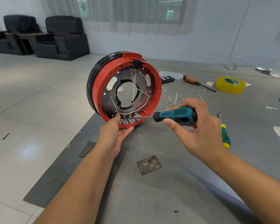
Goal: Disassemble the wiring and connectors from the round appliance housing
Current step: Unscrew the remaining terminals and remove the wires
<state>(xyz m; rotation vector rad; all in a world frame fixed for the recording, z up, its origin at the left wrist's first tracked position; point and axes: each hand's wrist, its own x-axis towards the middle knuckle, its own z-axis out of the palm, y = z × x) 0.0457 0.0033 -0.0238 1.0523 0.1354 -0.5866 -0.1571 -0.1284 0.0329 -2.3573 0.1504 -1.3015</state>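
Observation:
The round red and black housing (97, 88) stands on edge at the table's left corner, its open side facing me. White wires (143, 91) cross its metal plate from a black socket (137, 63) at the top to brass terminals (129, 116) on the grey block at the bottom. My left hand (116, 135) holds the bottom rim, thumb inside beside the terminals. My right hand (196, 126) grips a teal and black screwdriver (174, 113). Its tip touches the terminals.
On the grey table (152, 191) lie loose wire pieces (174, 100), a wood-handled screwdriver (197, 82), a yellow tape roll (230, 84), a green and yellow screwdriver (224, 133) and a black bit case (167, 78). Dark armchairs (63, 38) stand far left.

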